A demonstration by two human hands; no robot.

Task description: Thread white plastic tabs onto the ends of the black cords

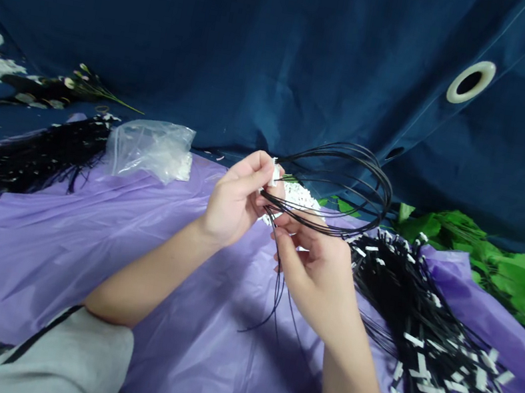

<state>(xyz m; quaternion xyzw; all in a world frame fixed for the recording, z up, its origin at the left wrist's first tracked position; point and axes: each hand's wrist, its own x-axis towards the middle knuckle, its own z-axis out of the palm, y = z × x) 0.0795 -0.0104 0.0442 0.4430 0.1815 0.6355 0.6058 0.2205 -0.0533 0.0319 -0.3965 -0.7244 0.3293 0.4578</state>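
Note:
A looped bundle of thin black cords (379, 189) arcs to the right in front of me. My left hand (236, 202) is closed on its left end, where a small white plastic piece (275, 173) shows by the thumb. Loose cord ends hang down below the two hands. Just under the loop, my right hand (319, 261) has thumb and fingers pinched together at these hanging strands; the exact grip is partly hidden. Behind the hands lies a pile of small white pieces (300, 196), partly covered by them.
Purple sheeting (143, 236) covers the work surface. Black cords with white tags (407, 296) lie heaped at right, near green leaves (509, 267). More black strands (30, 155) and a clear plastic bag (151, 150) are at left. A blue curtain (220, 33) hangs behind.

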